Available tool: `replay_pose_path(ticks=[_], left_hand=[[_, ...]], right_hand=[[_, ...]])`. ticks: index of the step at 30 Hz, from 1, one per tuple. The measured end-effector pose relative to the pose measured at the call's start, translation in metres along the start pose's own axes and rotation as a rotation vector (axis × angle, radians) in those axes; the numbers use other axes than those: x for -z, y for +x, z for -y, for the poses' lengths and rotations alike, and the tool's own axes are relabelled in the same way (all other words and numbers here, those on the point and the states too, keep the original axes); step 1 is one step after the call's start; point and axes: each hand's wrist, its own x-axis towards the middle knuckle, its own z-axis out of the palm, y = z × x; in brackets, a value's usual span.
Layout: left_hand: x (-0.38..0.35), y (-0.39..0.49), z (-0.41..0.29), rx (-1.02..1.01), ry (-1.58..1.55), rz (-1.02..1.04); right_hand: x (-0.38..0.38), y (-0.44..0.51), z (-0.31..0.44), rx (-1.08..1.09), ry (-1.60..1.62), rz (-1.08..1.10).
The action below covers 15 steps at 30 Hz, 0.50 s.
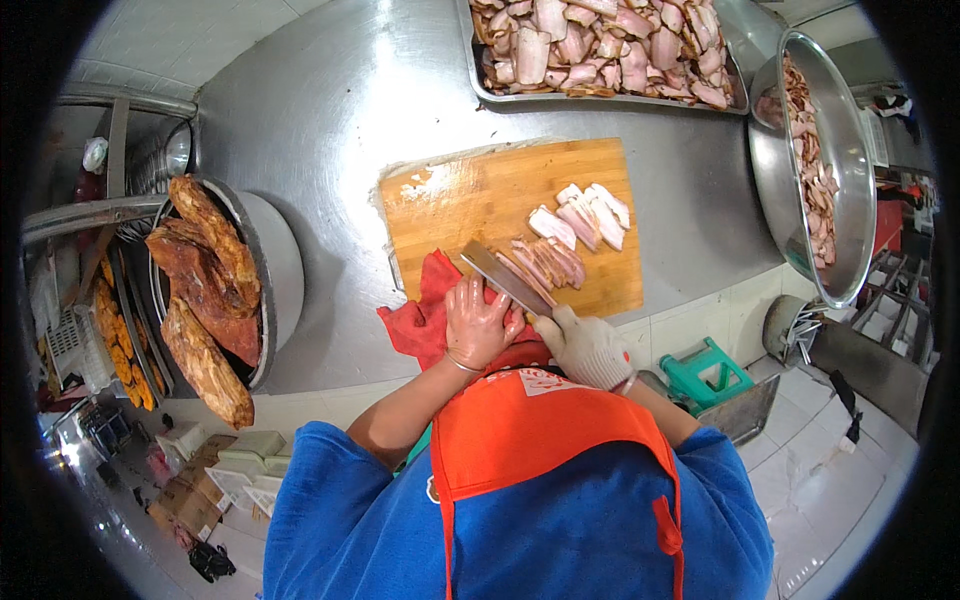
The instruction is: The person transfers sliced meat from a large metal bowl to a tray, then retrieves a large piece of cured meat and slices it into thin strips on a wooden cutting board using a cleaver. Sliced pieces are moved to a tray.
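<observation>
My right hand, in a white knit glove, grips the handle of a cleaver. Its blade slants up and left over a wooden cutting board, beside thin slices of cured pork. My bare left hand, wet-looking, presses down on a red cloth at the board's near edge. Its thumb is close to the blade; what lies under the palm is hidden. More pale, fatty slices lie fanned out on the right half of the board.
On the steel table, a metal tray heaped with sliced meat stands at the back. A steel bowl of slices is at right. Large browned meat pieces fill a pot at left. A green stool stands below right.
</observation>
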Motion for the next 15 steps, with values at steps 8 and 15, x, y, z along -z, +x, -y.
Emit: replay_pose_path(ticks=[8, 15], left_hand=[[-0.002, 0.000, 0.000, 0.018, -0.007, -0.097], [-0.002, -0.001, 0.001, 0.010, 0.003, -0.094]], right_hand=[[-0.002, 0.035, -0.017, 0.179, 0.261, -0.180], [0.020, -0.010, 0.007, -0.025, 0.118, -0.039]])
